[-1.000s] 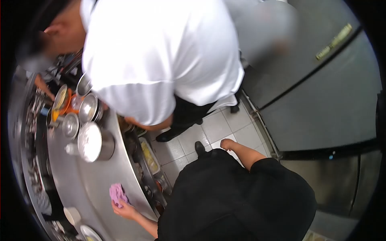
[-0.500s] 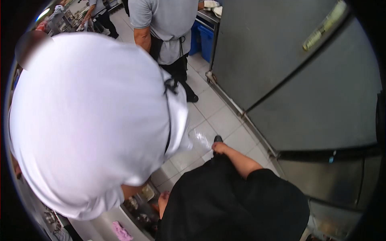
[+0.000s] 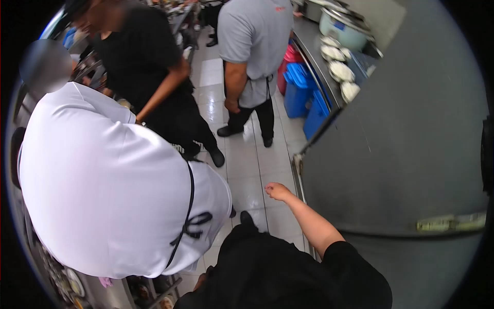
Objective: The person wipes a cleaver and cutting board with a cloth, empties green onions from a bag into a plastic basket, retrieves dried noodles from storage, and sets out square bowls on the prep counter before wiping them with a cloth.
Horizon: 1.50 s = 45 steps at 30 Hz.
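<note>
My right hand swings out ahead of me over the tiled floor, its fingers loosely curled in with nothing seen in them. It touches nothing; the large grey metal cabinet stands to its right. Low beside my black clothing, only a small part of my left hand shows. Its fingers are hidden, so I cannot make out whether it holds anything. Close on my left is a person in a white top with a black tie at the back.
A person in black leans at the left counter, and another in a grey shirt stands ahead in the aisle. Blue bins sit under a metal counter holding several white bowls and a large pot. A pink cloth lies lower left.
I have moved forward along the aisle and my view has turned right. The counter with bowls and the person in black have come into view. My right arm has swung further forward.
</note>
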{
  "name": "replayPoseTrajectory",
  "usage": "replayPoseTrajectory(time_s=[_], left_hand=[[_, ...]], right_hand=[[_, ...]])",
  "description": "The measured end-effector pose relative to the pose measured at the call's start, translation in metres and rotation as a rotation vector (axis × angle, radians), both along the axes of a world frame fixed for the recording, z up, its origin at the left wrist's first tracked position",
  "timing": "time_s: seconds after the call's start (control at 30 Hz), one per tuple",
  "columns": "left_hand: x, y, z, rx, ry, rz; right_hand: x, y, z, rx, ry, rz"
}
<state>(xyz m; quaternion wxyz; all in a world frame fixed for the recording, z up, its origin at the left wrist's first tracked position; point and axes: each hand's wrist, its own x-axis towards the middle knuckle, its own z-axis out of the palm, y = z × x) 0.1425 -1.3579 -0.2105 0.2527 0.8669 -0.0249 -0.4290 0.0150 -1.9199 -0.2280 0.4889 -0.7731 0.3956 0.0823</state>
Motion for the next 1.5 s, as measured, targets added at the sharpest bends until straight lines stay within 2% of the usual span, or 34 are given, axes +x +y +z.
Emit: replayPoseTrajectory(time_s=[0.07, 0.17, 0.27, 0.3, 0.33, 0.4, 0.43, 0.47, 0.5, 0.6, 0.63, 0.7, 0.77, 0.8, 0.87, 0.9, 0.97, 1.03, 1.1, 1.13, 1.17, 1.23, 1.3, 1.5], left_hand=[[-0.003, -0.04, -0.015, 0.002, 0.0, 0.033], [0.012, -0.104, -0.043, 0.008, 0.0, 0.059], [0.042, -0.178, -0.053, -0.006, -0.007, 0.052], [0.056, -0.203, -0.057, -0.018, -0.015, 0.043], [0.072, -0.231, -0.059, -0.034, -0.026, 0.027], [0.107, -0.287, -0.061, -0.078, -0.054, -0.008], [0.123, -0.313, -0.062, -0.096, -0.066, -0.025], [0.14, -0.337, -0.06, -0.115, -0.084, -0.038], [0.154, -0.36, -0.058, -0.133, -0.098, -0.049], [0.196, -0.423, -0.043, -0.192, -0.124, -0.066], [0.205, -0.442, -0.04, -0.201, -0.131, -0.061], [0.224, -0.475, -0.034, -0.209, -0.144, -0.045], [0.239, -0.501, -0.036, -0.194, -0.155, -0.012], [0.246, -0.514, -0.039, -0.18, -0.158, 0.013], [0.254, -0.54, -0.037, -0.135, -0.171, 0.069], [0.258, -0.547, -0.043, -0.105, -0.197, 0.116], [0.271, -0.573, -0.036, -0.046, -0.221, 0.202], [0.283, -0.607, -0.023, 0.018, -0.234, 0.262], [0.297, -0.645, -0.008, 0.066, -0.267, 0.313], [0.305, -0.662, 0.0, 0.084, -0.287, 0.332], [0.316, -0.681, 0.004, 0.096, -0.32, 0.347], [0.333, -0.711, 0.015, 0.119, -0.354, 0.366], [0.359, -0.738, 0.018, 0.141, -0.396, 0.37], [0.45, -0.771, 0.015, 0.227, -0.528, 0.406]], right_hand=[[0.039, -0.047, 0.008, 0.125, -0.103, -0.006], [0.076, -0.108, -0.01, 0.07, -0.193, 0.139], [0.061, -0.169, -0.061, -0.166, -0.028, 0.394], [0.049, -0.184, -0.057, -0.218, 0.153, 0.472], [0.04, -0.202, -0.061, -0.16, 0.374, 0.604], [-0.013, -0.268, -0.186, -0.433, 0.21, 0.913], [-0.016, -0.27, -0.113, -0.375, 0.381, 0.995], [-0.03, -0.297, -0.152, -0.171, 0.677, 0.9], [-0.035, -0.304, -0.123, 0.047, 0.796, 0.392], [-0.055, -0.357, -0.131, 0.333, 0.796, 0.325], [-0.046, -0.377, -0.148, 0.388, 0.77, 0.375], [-0.015, -0.416, -0.168, 0.449, 0.693, 0.435], [0.031, -0.456, -0.177, 0.421, 0.646, 0.381], [0.065, -0.478, -0.183, 0.495, 0.634, 0.193], [0.123, -0.523, -0.185, 0.47, 0.544, 0.033], [0.156, -0.542, -0.171, 0.462, 0.544, 0.056], [0.231, -0.596, -0.14, 0.342, 0.342, 0.036], [0.306, -0.663, -0.128, 0.344, 0.288, 0.163], [0.384, -0.736, -0.121, 0.323, 0.126, 0.206], [0.43, -0.777, -0.126, 0.176, 0.09, 0.399], [0.464, -0.793, -0.081, 0.197, -0.013, 0.264], [0.539, -0.838, -0.032, 0.123, -0.167, 0.251], [0.591, -0.851, 0.07, 0.167, -0.386, 0.24], [0.743, -0.856, 0.293, 0.053, -0.772, 0.539]])
